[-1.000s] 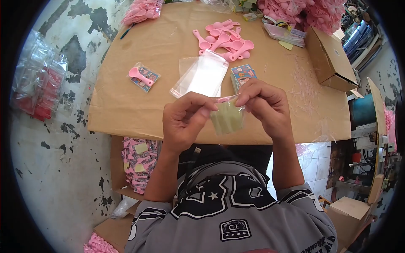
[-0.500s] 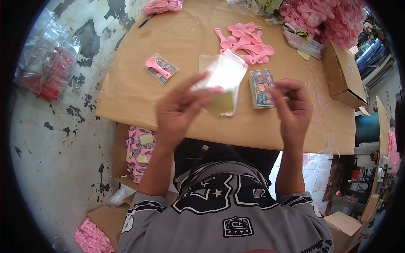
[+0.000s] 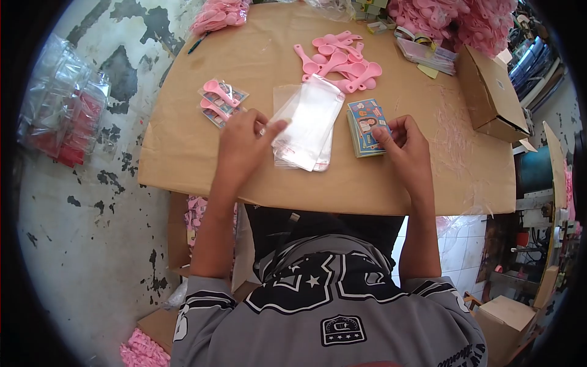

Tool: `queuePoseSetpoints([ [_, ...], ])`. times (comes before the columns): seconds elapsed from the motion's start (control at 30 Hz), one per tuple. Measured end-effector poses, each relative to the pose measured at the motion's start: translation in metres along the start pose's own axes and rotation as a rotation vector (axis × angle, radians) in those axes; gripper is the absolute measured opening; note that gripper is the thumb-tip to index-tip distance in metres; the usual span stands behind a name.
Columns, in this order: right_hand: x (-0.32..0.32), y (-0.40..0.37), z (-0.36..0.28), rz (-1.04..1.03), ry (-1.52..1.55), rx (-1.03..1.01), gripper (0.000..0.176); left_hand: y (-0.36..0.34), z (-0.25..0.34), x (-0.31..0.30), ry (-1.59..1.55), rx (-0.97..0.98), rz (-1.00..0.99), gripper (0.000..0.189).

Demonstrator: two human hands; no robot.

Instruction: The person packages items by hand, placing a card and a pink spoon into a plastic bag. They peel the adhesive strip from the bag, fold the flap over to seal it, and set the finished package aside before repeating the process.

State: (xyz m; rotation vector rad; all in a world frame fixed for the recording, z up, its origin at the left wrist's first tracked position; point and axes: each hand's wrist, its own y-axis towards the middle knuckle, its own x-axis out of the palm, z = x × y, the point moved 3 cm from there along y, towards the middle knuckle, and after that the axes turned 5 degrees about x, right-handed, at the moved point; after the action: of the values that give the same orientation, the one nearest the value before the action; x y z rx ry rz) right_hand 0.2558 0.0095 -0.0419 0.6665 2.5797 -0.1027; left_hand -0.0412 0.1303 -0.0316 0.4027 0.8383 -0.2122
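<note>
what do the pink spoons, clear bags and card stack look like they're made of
The pink spoons are probably molded plastic, satin-smooth and evenly colored. The clear bags look like glossy plastic film: they glare white, and brown shows through at one edge. The card stack seems to be printed paper or cardstock, given its thin layered edges; its coating is unclear.

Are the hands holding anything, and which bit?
The right hand touches the card stack near its right edge; I can't tell whether it grips. The left hand, beside the spoon packets, holds nothing I can see.
</note>
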Motion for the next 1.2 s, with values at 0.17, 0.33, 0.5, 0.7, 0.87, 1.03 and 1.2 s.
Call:
queuePoseSetpoints([
  [0.17,-0.004,0.007,0.013,-0.05,0.18,0.065,0.032,0.011,-0.007,0.012,-0.142,-0.011,0.038,0.025],
  [0.33,-0.005,0.01,0.023,0.066,0.215,-0.049,0.029,0.007,-0.006,0.007,-0.293,-0.11,0.129,0.022],
  [0.5,-0.021,-0.001,0.002,0.311,0.344,-0.189,0.022,0.005,-0.019,0.002,-0.238,0.129,0.429,0.023],
  [0.7,-0.001,-0.027,-0.022,-0.036,0.551,-0.136,0.021,-0.011,-0.005,-0.004,-1.367,-0.189,0.324,0.022],
  [0.87,0.031,-0.046,-0.03,-0.257,0.404,-0.075,0.028,-0.028,0.031,0.005,-1.592,-0.216,0.15,0.031],
  [1.03,0.044,-0.05,-0.039,-0.338,0.588,-0.036,0.027,-0.035,0.038,0.02,-1.566,-0.198,0.167,0.035],
  [1.2,0.055,-0.047,-0.047,-0.278,0.683,-0.023,0.024,-0.036,0.056,0.033,-1.618,-0.196,0.122,0.036],
])
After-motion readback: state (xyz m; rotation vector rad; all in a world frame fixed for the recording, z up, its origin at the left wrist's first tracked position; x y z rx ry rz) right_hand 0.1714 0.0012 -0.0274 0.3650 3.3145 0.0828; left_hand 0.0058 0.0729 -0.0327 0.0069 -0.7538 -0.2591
